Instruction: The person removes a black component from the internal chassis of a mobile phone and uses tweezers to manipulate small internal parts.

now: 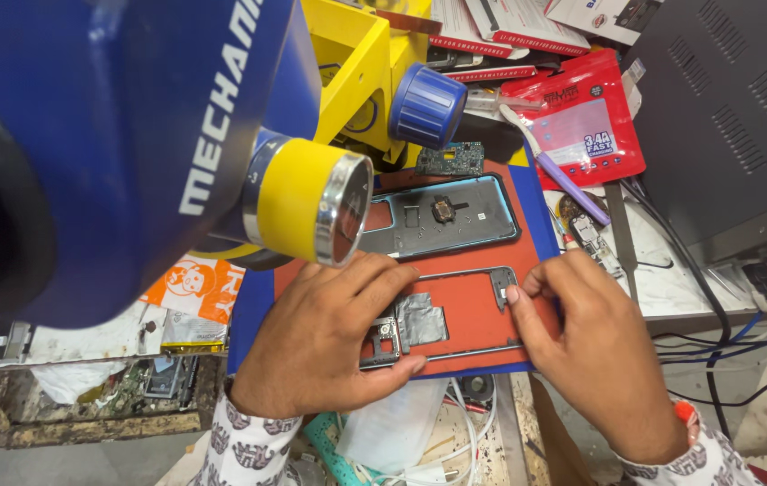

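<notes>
Below a blue and yellow microscope (221, 153), the left hand (329, 337) pinches the left end of a thin grey metal phone frame (455, 310) on a red rubber mat (478, 315). The right hand (595, 346) pinches its right end. Just beyond both grips lies a dark phone back panel (442, 216).

A phone-repair workshop; a blue and yellow microscope (221, 135) looms over a red rubber work mat (473, 310); a teal phone back cover (442, 216) lies opened, a small green circuit board (451, 159) beside it; red accessory packets (581, 121) and tangled cables (716, 342) crowd the stained bench (662, 279).
</notes>
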